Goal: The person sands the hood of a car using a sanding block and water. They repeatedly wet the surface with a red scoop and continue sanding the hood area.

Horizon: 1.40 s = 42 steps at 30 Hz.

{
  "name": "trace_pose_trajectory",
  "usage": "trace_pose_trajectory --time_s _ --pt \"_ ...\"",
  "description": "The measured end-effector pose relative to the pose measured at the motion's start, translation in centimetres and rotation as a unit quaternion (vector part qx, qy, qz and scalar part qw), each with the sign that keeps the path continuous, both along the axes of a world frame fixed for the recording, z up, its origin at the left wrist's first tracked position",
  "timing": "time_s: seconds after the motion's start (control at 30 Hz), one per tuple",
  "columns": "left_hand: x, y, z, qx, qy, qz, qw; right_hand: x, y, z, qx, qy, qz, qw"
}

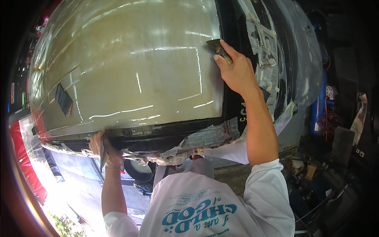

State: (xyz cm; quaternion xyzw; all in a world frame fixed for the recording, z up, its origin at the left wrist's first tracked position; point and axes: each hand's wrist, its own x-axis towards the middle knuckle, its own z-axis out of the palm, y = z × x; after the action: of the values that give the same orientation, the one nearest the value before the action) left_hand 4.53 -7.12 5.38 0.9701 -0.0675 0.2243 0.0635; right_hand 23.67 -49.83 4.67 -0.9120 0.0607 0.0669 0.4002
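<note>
In front of me is a broad, glossy beige vehicle panel point(166, 87) with bright light reflections. My right hand point(239, 73) is at its far right edge, fingers closed round a dark piece with a brown back, which looks like folded sandpaper point(214, 44). Down at the near left edge, my left hand point(106, 148) grips a thin grey-and-tan sheet point(104, 152), whose exact kind I cannot make out. A dark rectangular piece like sandpaper point(63, 100) lies flat on the left side of the panel.
Black trim point(233, 79) borders the panel on the right, with masking newspaper point(266, 59) and clear plastic film point(304, 63) beyond. More newspaper point(205, 138) hangs along the near edge. A dark round tub point(139, 170) stands below. Cluttered tools and red cables point(329, 120) lie at right.
</note>
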Motion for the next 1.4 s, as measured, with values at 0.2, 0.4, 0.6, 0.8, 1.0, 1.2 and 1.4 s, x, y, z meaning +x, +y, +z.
trace_pose_trajectory --time_s 0.2,0.4,0.6,0.8,1.0,1.2,1.4 --pt "-0.4 0.4 0.1 -0.015 0.019 0.005 1.0 0.5 0.0 0.0 0.015 0.006 0.002 1.0" --pt "0.1 0.0 0.7 -0.011 0.018 -0.009 1.0 2.1 0.1 -0.5 0.009 0.002 -0.011 1.0" --pt "0.2 -0.2 0.7 -0.013 0.004 -0.015 1.0 0.5 0.2 0.4 0.001 0.036 -0.015 0.999" --pt "0.3 -0.2 0.7 -0.023 0.004 -0.016 1.0 -0.1 0.2 0.2 -0.002 -0.003 -0.007 1.0" --pt "0.1 0.1 0.6 -0.015 0.01 -0.017 1.0 0.3 0.0 -0.3 -0.008 -0.022 0.017 1.0" --pt "0.1 -0.1 0.6 -0.016 0.014 -0.007 1.0 0.6 0.2 0.8 0.019 0.042 0.0 0.999" --pt "0.1 -0.4 0.8 -0.012 0.004 -0.003 1.0 1.4 -0.1 0.2 0.022 0.027 0.009 0.999"
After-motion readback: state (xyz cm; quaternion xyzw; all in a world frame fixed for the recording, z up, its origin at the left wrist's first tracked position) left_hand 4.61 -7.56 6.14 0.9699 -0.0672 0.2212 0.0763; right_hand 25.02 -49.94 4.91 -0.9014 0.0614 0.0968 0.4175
